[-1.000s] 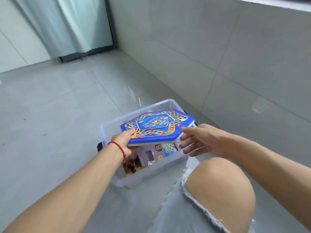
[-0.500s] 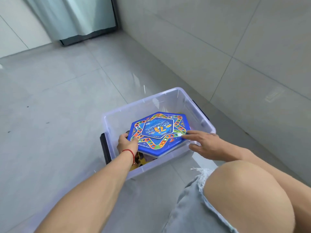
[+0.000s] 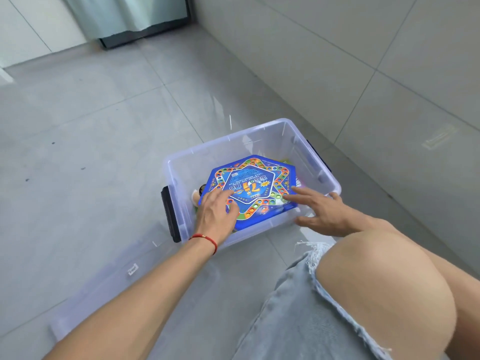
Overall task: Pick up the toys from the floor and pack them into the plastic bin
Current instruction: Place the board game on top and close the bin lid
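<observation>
Currently, the clear plastic bin [image 3: 315, 166] stands on the grey tiled floor [image 3: 85, 131], close to the tiled wall [image 3: 363, 61]. Its dark side handles are visible at the left [image 3: 170, 214] and right ends.

Position of the task item: the blue hexagonal game board [image 3: 253, 190] lies inside the bin, roughly flat with a slight tilt, its printed star-shaped track facing up. It rests on top of other toys [image 3: 196, 197], of which only small parts show at its left edge and far corner; these cannot be identified.

Left hand [image 3: 215, 213]: reaches into the bin over the near wall. The grip is wide, with straight fingers [image 3: 223, 197] laid flat on the left portion of the board. Nothing is enclosed by the fingers. A red cord bracelet [image 3: 205, 239] sits on the wrist.

Right hand [image 3: 322, 213]: positioned at the near right corner of the bin. The grip is wide, with fingers spread; the fingertips [image 3: 292, 196] touch the right edge of the board, and the palm sits over the bin rim. It holds nothing.

A bare knee [image 3: 384, 289] and frayed denim shorts [image 3: 298, 320] occupy the lower right. A transparent lid [image 3: 109, 289] lies flat on the floor under the left forearm, near the bin.
</observation>
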{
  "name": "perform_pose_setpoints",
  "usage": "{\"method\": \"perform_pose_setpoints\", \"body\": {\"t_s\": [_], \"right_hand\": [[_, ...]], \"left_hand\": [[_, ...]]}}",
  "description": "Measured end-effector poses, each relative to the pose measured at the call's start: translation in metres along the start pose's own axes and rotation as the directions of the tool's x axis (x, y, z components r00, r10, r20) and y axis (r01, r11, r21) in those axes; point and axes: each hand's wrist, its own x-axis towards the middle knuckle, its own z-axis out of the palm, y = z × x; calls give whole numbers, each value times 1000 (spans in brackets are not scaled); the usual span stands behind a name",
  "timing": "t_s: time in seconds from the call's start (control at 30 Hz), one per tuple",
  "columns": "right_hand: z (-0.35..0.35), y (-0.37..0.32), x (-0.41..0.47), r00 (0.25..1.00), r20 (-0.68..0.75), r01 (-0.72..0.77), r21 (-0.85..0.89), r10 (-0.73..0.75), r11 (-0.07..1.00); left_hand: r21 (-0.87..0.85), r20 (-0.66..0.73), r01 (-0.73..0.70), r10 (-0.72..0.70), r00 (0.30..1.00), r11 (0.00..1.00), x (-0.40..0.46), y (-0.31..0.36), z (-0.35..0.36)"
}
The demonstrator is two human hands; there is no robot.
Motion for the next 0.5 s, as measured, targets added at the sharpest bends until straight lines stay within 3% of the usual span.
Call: {"method": "perform_pose_setpoints", "body": {"t_s": [0.1, 0.23, 0.37, 0.5], "right_hand": [[-30, -8, -7, 998, -32, 58, 26, -58, 998], [-89, -60, -11, 980, 148, 131, 42, -136, 990], [-117, -158, -16, 940, 284, 217, -72, -188, 974], [-69, -262, -7, 932, 269, 314, -266, -243, 911]], "left_hand": [[-96, -184, -36, 18, 983, 995, -26, -9, -42], [-44, -304, -16, 1, 953, 999, -71, -50, -98], [-24, -245, 245, -244, 938, 969, -122, -117, -120], [52, -61, 470, -467, 882, 881, -163, -179, -102]]}}
